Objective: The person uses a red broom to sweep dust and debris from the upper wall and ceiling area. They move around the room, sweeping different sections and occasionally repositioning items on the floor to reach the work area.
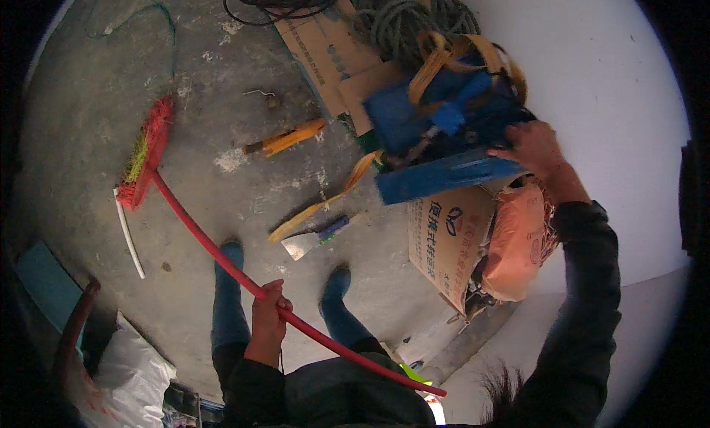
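Observation:
A push broom with a red handle (201,235) slants across the lower left and middle; its red head (158,134), with red and yellow-green bristles, lies at the left over the concrete floor. My left hand (270,322) is closed round the handle at the lower middle. At the right, my right hand (532,145) is at the rim of an open blue toolbox (444,175), its fingers over the edge; the exact grip cannot be told. Inside the box lie a blue-handled tool (448,117) and a yellow webbing strap (430,75), among dark things.
Below the toolbox stands a cardboard box (444,234) beside an orange bag (513,239). On the floor lie a putty knife (302,245), yellow straps (297,136) and a white tube (129,234). Coiled rope (396,25) and flat cardboard (316,50) are at the top. A white sack (133,367) is lower left.

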Action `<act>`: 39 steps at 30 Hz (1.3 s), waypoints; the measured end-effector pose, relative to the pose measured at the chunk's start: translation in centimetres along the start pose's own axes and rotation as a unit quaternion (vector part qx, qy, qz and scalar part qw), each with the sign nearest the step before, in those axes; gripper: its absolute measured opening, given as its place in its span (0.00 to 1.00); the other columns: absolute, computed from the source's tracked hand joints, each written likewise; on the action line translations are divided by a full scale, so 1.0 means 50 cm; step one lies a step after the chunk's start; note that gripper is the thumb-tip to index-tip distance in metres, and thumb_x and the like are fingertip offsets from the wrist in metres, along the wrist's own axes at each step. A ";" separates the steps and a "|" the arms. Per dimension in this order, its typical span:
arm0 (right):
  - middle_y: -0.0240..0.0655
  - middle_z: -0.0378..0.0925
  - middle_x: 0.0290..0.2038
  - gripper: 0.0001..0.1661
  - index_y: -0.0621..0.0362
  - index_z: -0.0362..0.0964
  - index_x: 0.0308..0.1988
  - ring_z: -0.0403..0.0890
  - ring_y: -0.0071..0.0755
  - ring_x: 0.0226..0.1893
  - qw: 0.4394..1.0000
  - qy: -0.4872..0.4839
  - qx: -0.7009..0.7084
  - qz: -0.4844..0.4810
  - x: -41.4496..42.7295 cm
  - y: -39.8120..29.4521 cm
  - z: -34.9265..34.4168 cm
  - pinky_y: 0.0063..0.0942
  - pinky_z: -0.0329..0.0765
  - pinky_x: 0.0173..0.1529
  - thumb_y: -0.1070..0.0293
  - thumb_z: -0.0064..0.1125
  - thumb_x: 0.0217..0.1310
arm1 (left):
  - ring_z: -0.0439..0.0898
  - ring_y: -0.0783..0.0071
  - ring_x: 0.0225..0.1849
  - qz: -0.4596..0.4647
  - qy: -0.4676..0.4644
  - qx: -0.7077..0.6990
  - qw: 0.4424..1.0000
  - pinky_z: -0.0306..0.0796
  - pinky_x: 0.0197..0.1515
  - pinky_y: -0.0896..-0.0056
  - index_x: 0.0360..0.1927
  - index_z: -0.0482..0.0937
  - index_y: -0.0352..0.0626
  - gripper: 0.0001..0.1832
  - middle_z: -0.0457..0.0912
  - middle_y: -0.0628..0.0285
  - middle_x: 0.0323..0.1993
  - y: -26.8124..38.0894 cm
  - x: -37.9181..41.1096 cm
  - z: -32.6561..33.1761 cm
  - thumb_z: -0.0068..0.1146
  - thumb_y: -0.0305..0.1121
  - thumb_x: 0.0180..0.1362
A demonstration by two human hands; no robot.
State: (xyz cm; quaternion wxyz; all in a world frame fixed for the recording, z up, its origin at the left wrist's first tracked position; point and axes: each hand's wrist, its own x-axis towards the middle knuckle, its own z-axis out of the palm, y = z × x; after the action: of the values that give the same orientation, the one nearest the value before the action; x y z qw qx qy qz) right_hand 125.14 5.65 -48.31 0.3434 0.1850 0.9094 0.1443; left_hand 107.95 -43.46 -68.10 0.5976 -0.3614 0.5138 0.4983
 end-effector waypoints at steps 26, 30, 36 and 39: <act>0.38 0.73 0.46 0.18 0.57 0.72 0.44 0.70 0.41 0.50 0.992 -0.125 -0.020 -0.022 0.089 -0.097 0.284 0.41 0.63 0.54 0.74 0.48 0.49 | 0.67 0.78 0.18 -0.002 0.034 0.011 0.999 0.68 0.25 0.74 0.42 0.72 0.35 0.10 0.65 0.68 0.16 -0.011 0.011 0.001 0.49 0.26 0.57; 0.40 0.73 0.42 0.16 0.57 0.74 0.40 0.72 0.42 0.46 0.968 0.113 -0.036 -0.222 0.147 -0.356 0.226 0.38 0.66 0.52 0.74 0.53 0.45 | 0.67 0.78 0.18 0.002 0.043 0.001 0.999 0.68 0.26 0.73 0.42 0.72 0.34 0.10 0.66 0.68 0.15 -0.001 0.004 -0.003 0.49 0.26 0.57; 0.37 0.72 0.37 0.09 0.56 0.73 0.34 0.72 0.40 0.44 0.953 -0.117 0.250 -0.122 0.149 -0.718 0.467 0.39 0.71 0.43 0.70 0.56 0.46 | 0.67 0.78 0.18 -0.021 0.040 0.027 0.999 0.67 0.26 0.74 0.43 0.72 0.34 0.11 0.65 0.68 0.14 0.007 -0.001 0.003 0.49 0.26 0.57; 0.37 0.72 0.40 0.11 0.55 0.73 0.37 0.73 0.39 0.44 0.964 -0.115 0.230 -0.068 0.146 -0.841 0.558 0.38 0.71 0.45 0.69 0.54 0.49 | 0.68 0.76 0.18 -0.037 0.042 0.032 0.998 0.65 0.27 0.75 0.44 0.72 0.34 0.12 0.66 0.68 0.14 0.016 -0.005 0.004 0.50 0.28 0.57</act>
State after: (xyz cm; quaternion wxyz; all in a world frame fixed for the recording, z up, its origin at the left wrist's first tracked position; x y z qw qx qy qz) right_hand 129.00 -24.82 -89.04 0.4034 0.2120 0.8827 -0.1146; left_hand 107.24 -43.15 -67.77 0.6044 -0.3812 0.5410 0.4435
